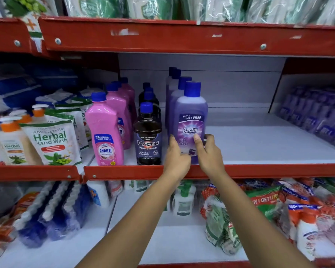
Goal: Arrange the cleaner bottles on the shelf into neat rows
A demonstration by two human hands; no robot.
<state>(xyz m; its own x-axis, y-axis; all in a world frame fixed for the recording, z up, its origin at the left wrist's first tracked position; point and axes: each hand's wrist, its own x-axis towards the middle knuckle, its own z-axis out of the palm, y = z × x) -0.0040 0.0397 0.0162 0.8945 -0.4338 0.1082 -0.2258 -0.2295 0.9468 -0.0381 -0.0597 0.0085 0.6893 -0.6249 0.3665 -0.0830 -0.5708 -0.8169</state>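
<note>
A purple Bactin floor cleaner bottle (190, 120) with a blue cap stands at the front of the middle shelf (259, 144). My left hand (177, 157) grips its lower left side and my right hand (209, 153) its lower right side. Behind it runs a row of similar purple bottles (175, 88). To the left stands a row of dark Bactin bottles (148, 142), and further left a row of pink Shakti bottles (104, 132).
Herbal hand wash pouches (52, 142) and pump bottles fill the shelf to the left. Purple packs (317, 117) sit at the far right. The red shelf lip (259, 170) runs below my hands. Brushes and packets crowd the shelf underneath.
</note>
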